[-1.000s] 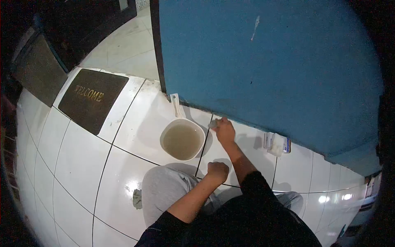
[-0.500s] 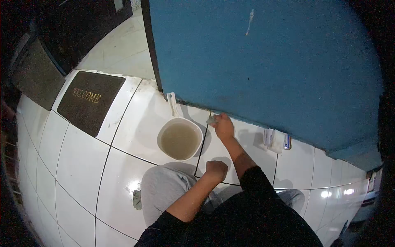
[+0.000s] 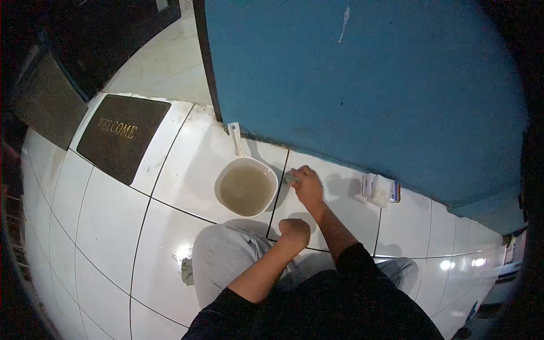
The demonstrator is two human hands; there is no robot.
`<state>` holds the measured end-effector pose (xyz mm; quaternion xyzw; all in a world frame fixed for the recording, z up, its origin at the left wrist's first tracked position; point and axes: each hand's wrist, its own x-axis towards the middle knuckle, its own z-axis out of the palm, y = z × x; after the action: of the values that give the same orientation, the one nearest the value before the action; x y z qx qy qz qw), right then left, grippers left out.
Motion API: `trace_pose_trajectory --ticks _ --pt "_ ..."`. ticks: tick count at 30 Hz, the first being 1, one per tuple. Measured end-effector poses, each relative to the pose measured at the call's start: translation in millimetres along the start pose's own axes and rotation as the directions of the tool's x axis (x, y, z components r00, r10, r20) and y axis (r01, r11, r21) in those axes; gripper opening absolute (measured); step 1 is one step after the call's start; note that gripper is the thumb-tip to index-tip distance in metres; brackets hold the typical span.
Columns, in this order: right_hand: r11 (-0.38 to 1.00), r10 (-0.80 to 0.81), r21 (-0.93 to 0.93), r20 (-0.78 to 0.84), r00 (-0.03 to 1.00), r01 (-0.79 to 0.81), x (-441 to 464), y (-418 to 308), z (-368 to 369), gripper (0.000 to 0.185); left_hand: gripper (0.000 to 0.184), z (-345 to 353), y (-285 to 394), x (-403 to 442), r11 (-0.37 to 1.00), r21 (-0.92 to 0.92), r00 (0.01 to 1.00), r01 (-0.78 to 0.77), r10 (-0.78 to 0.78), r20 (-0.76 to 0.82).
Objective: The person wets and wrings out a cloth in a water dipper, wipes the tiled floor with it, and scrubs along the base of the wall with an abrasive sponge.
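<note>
Grey-green and small, the piece [image 3: 292,178] sits pinched in the right hand [image 3: 307,186], over the white tiled floor [image 3: 107,232], just right of the dipper. And there's the change: half a second ago that hand was up near the foot of the blue wall [image 3: 368,85]; now it's drawn back from it, lower against the dipper's rim. The left hand [image 3: 294,233] matches its earlier pose.

Counting up: one white dipper [image 3: 219,192], its one handle pointing towards the wall, cloudy water [image 3: 246,187] inside; one crumpled grey-green cloth [image 3: 187,272] on the floor beside the grey-trousered knee; one dark mat [image 3: 116,158] lettered WELCOME, over to the left; one cluster of packets [image 3: 381,190] against the wall at right, its number too unclear to call.

Two hands in play, then: the right with fingers closed on that little piece, the left curled into a fist in front of the lap, and whether anything's inside it, I can't tell.
</note>
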<state>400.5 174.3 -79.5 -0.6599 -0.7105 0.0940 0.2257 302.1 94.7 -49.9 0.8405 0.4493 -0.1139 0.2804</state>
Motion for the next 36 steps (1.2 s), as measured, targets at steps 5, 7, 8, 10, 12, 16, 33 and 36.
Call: trace_pose_trajectory --ticks 5,7,8,10,12,16,33,36 --pt "0.998 0.014 0.052 0.109 0.994 -0.020 -17.8 2.5 -1.9 0.038 0.013 9.8 -13.7 0.9 0.998 0.049 0.989 -0.034 0.041 -0.140" --pt "0.936 0.069 0.331 0.155 0.985 -0.117 -57.2 17.1 10.8 0.038 0.013 8.2 -11.9 -6.6 0.999 0.042 0.977 -0.013 0.022 -0.211" --pt "0.872 0.090 0.459 0.187 0.978 -0.168 -66.6 16.1 8.4 0.038 0.013 6.7 -10.2 -10.5 0.999 0.035 0.960 0.007 0.003 -0.278" --pt "0.939 0.028 0.332 0.182 0.983 -0.089 -83.1 -1.5 -15.1 0.039 0.014 3.0 -5.7 -13.8 1.000 0.017 0.944 -0.019 0.023 -0.328" --pt "0.997 -0.060 0.061 0.178 0.982 0.050 -81.9 -12.1 -22.6 0.040 0.015 -1.3 -1.6 -14.1 0.999 0.000 0.927 -0.042 0.039 -0.372" --pt "0.993 0.043 -0.106 0.002 0.999 -0.043 -35.9 0.3 0.8 0.037 0.017 -5.4 -2.0 -7.2 1.000 0.011 0.996 0.005 -0.004 -0.089" --pt "0.980 0.051 -0.195 -0.010 0.999 -0.052 -103.5 37.2 -17.9 0.030 0.023 -16.9 11.8 -10.2 0.992 -0.047 0.988 -0.120 0.123 0.091" --pt "0.976 0.100 -0.181 -0.117 0.988 -0.120 -53.7 36.9 -21.6 0.031 0.023 -12.6 11.6 -4.8 0.993 0.001 0.982 -0.120 0.119 0.146"
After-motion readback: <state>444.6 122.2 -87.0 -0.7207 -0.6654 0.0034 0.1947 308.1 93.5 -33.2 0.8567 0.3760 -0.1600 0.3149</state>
